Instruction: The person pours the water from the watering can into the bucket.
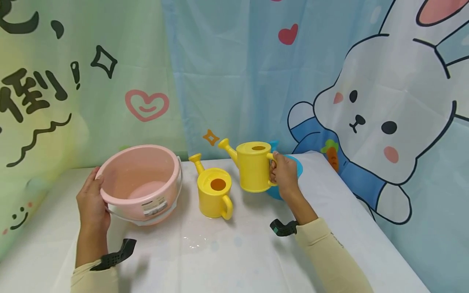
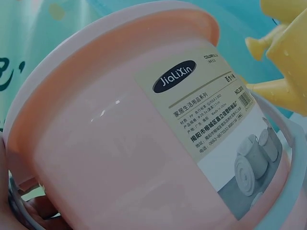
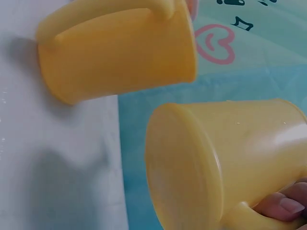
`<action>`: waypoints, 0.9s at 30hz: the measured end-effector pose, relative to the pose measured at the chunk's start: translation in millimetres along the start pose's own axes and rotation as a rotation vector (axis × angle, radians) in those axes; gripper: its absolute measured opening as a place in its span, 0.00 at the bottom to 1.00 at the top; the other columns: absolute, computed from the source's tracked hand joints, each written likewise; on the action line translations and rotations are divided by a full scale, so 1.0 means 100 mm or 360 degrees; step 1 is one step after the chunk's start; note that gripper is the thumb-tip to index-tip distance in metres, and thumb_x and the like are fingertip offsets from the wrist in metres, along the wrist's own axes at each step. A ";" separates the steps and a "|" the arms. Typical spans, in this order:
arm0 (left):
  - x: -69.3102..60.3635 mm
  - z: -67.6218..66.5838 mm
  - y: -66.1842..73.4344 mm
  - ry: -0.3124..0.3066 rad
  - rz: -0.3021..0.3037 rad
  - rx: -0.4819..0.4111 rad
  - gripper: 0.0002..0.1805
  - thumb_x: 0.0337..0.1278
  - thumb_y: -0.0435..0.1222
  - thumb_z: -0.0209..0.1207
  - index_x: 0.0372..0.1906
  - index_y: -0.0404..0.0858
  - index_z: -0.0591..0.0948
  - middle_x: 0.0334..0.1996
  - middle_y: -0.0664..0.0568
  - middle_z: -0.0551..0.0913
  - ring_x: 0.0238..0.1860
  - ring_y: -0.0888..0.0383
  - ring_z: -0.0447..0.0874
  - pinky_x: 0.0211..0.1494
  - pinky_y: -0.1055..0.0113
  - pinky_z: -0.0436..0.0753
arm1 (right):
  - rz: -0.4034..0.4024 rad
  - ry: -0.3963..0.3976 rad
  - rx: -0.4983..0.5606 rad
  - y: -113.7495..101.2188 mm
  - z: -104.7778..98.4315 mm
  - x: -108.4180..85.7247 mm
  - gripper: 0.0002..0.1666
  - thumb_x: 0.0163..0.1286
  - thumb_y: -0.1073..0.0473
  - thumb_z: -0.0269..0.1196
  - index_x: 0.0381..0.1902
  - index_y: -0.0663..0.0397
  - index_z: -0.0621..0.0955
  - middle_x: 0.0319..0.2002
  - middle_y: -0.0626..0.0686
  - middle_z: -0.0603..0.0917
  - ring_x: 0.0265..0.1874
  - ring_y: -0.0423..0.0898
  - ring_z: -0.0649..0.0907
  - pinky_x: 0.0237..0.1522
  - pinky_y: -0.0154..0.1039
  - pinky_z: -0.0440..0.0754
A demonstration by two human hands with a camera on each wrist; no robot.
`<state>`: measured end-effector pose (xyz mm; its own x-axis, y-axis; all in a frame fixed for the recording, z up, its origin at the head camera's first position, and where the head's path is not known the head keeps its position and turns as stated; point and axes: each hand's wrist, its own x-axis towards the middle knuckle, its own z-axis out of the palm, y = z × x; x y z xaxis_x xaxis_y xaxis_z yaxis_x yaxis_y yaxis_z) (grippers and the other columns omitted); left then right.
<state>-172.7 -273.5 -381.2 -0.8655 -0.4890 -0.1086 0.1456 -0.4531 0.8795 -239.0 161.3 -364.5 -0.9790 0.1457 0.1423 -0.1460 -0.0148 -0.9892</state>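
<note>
At the left of the head view, my left hand (image 1: 94, 199) grips the side of a pink bucket (image 1: 141, 197), fingers near its rim. The bucket is tilted and its pale handle hangs down in front; a printed label (image 2: 206, 115) shows in the left wrist view. My right hand (image 1: 286, 173) holds a yellow watering can (image 1: 254, 171) by its handle, its base off the table and its spout pointing left. Between that can and the bucket, a second yellow watering can (image 1: 209, 197) stands upright on the table.
A blue object (image 1: 296, 165) is mostly hidden behind the held can and my right hand. Small water drops (image 1: 196, 243) lie on the white table cover (image 1: 220, 268). A printed curtain (image 1: 227, 81) hangs close behind the table.
</note>
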 end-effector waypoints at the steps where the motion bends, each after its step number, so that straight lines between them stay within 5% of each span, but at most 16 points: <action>1: 0.00 0.00 0.00 -0.0001 0.0001 0.0003 0.25 0.72 0.41 0.51 0.72 0.47 0.67 0.72 0.52 0.62 0.65 0.56 0.68 0.54 0.73 0.76 | 0.0005 0.0004 -0.0004 0.02 0.00 0.00 0.28 0.77 0.49 0.48 0.19 0.61 0.67 0.12 0.49 0.63 0.11 0.46 0.63 0.14 0.33 0.61; 27: -0.02 0.01 0.01 0.0001 0.0020 0.0025 0.26 0.73 0.41 0.50 0.73 0.47 0.66 0.73 0.53 0.61 0.69 0.56 0.64 0.60 0.72 0.71 | 0.0271 0.0053 -0.0349 0.34 0.13 -0.10 0.26 0.78 0.45 0.46 0.27 0.60 0.71 0.20 0.50 0.68 0.20 0.47 0.71 0.22 0.32 0.71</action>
<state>-171.7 -272.3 -380.2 -0.8633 -0.4951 -0.0981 0.1487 -0.4354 0.8879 -236.4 146.5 -399.1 -0.9811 0.1922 -0.0240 0.0578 0.1719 -0.9834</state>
